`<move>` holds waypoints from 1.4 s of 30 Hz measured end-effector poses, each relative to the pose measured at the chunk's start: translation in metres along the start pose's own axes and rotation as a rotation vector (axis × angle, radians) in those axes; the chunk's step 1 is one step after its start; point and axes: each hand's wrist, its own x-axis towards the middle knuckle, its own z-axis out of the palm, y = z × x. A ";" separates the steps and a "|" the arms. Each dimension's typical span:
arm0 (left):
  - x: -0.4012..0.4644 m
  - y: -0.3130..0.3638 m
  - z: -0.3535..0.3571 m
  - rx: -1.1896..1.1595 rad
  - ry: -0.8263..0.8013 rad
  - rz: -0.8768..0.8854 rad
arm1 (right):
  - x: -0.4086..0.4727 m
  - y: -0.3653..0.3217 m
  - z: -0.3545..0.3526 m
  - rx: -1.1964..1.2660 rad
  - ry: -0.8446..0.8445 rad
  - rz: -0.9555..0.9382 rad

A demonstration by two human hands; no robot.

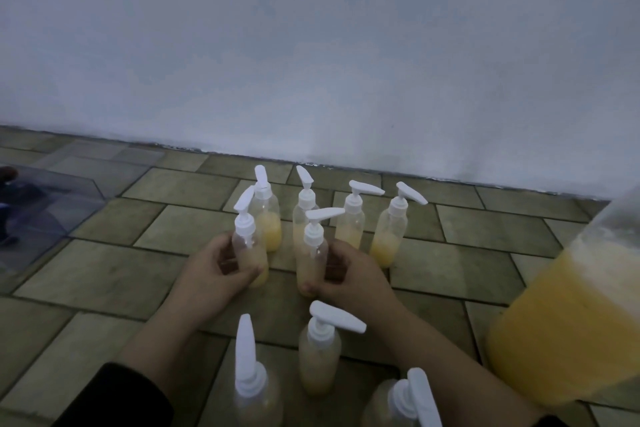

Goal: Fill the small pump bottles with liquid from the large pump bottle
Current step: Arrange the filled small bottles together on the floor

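Open tiled floor (104, 270) left of the hands; wall (311, 45) beyond them. Nine small pump bottles, all upright: left hand (221, 267) grips one (249, 253), right hand (346, 274) grips another (311, 253); four beyond, three nearer. Large bottle (568, 315) stands far right, cropped.

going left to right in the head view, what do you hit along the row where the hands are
clear plastic bin → left hand → bottle in left hand → bottle in right hand → right hand → large bottle
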 end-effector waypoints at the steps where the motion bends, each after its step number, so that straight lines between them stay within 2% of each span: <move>1: -0.001 0.001 -0.001 0.006 -0.008 0.002 | -0.001 -0.001 0.001 -0.004 0.005 -0.004; 6: -0.003 0.002 -0.003 0.006 -0.043 0.000 | -0.002 -0.003 0.002 -0.034 0.031 0.003; 10: -0.007 -0.001 -0.006 0.035 -0.046 -0.068 | -0.010 -0.003 -0.010 -0.007 0.025 0.040; 12: -0.018 -0.004 -0.012 -0.015 0.022 -0.054 | -0.020 -0.003 -0.021 0.020 0.058 0.055; 15: -0.052 -0.013 -0.018 -0.055 0.253 0.031 | -0.046 -0.001 -0.041 0.089 0.162 0.019; 17: -0.075 -0.023 -0.022 -0.193 0.317 0.091 | -0.072 0.004 -0.053 0.172 0.216 0.047; 18: -0.085 -0.032 -0.024 -0.299 0.273 0.137 | -0.087 0.007 -0.058 0.252 0.221 0.072; 20: -0.100 -0.045 -0.026 -0.455 0.070 0.193 | -0.114 0.014 -0.067 0.410 0.183 0.127; 22: -0.115 -0.053 -0.022 -0.497 -0.183 0.210 | -0.137 0.022 -0.070 0.440 0.027 0.166; 23: -0.119 -0.053 -0.017 -0.474 -0.233 0.224 | -0.146 0.024 -0.069 0.416 -0.070 0.173; 25: -0.125 -0.047 -0.003 -0.363 -0.219 0.217 | -0.158 0.022 -0.065 0.356 -0.239 0.179; 28: -0.131 -0.036 0.010 -0.293 -0.206 0.099 | -0.164 0.014 -0.050 0.184 -0.287 0.199; 31: -0.136 -0.025 0.016 -0.276 -0.199 0.011 | -0.167 -0.005 -0.034 0.022 -0.205 0.273; 36: -0.137 -0.011 0.024 -0.279 -0.118 -0.027 | -0.171 -0.001 -0.013 0.143 0.057 0.260; 42: -0.117 -0.006 0.030 -0.191 -0.036 0.025 | -0.156 0.007 -0.012 0.042 0.282 0.173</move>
